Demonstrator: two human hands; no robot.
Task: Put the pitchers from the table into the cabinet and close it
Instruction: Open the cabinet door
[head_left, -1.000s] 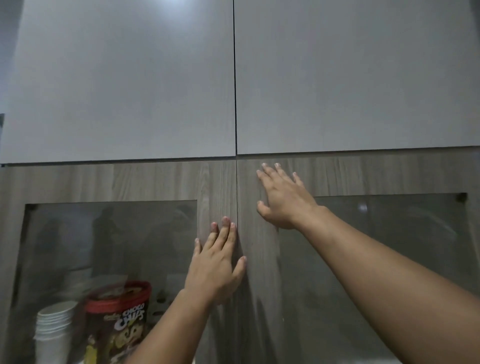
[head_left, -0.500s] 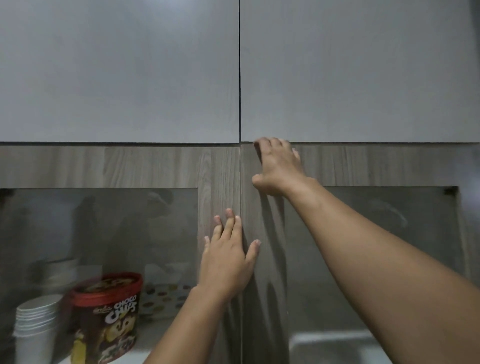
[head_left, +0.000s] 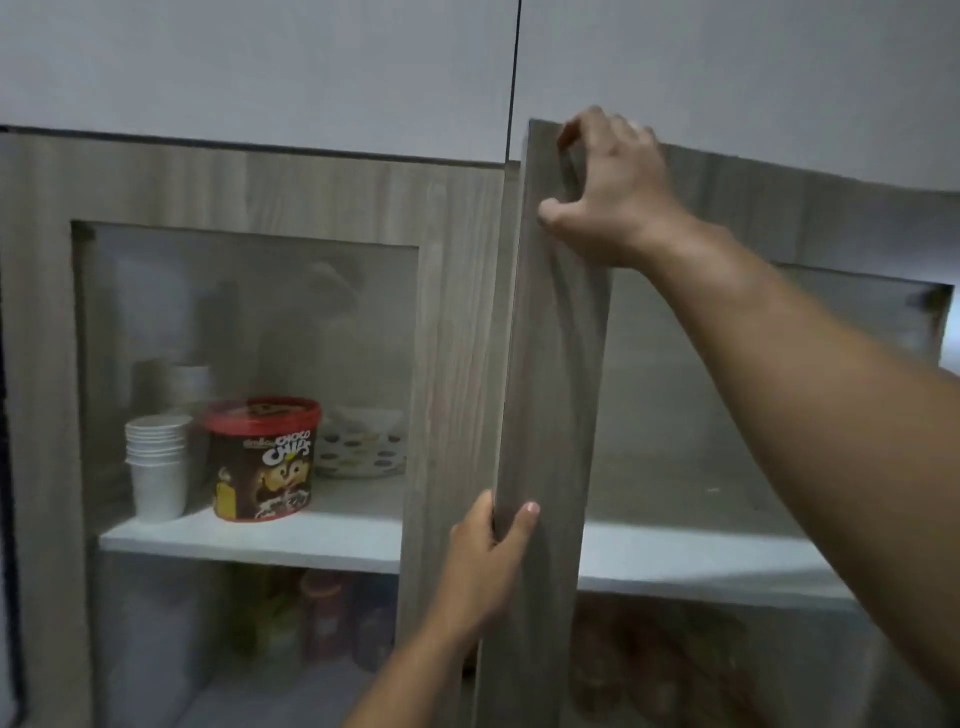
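Observation:
I face a grey wood-grain cabinet with two glass-paned doors. The right cabinet door (head_left: 550, 374) stands slightly ajar, its free edge swung out toward me. My right hand (head_left: 613, 192) grips the door's top corner, fingers hooked over the top edge. My left hand (head_left: 485, 561) holds the door's free edge lower down, thumb on the front and fingers wrapped behind. The left cabinet door (head_left: 452, 312) is flush and shut. No pitcher or table is in view.
Behind the left glass, a white shelf (head_left: 249, 540) carries a stack of white paper cups (head_left: 156, 462), a red-lidded Choco Chips tub (head_left: 262, 460) and a dotted bowl (head_left: 361, 447). Jars show dimly on the lower shelf. Plain grey upper cabinet doors (head_left: 260, 67) hang above.
Both hands lay flat on the shut doors; now they grip the right door's edge and the door has swung out a little. The view has dropped, showing more of the shelves.

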